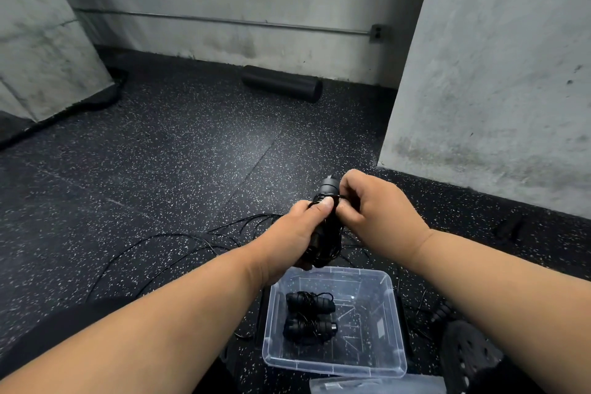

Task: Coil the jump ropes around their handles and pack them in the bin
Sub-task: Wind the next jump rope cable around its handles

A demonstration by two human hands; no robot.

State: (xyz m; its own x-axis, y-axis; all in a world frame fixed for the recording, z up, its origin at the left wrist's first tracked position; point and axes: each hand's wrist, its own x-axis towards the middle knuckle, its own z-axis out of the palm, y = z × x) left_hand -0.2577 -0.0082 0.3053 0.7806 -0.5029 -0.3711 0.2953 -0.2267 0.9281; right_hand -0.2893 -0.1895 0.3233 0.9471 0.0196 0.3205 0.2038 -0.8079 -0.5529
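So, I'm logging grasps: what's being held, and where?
Left hand grips the jump rope handles around their middle; right hand pinches the rope near their top.

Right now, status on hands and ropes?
Left hand grips handles; right hand pinches cord. Two coiled ropes in bin. Loose cords on floor.
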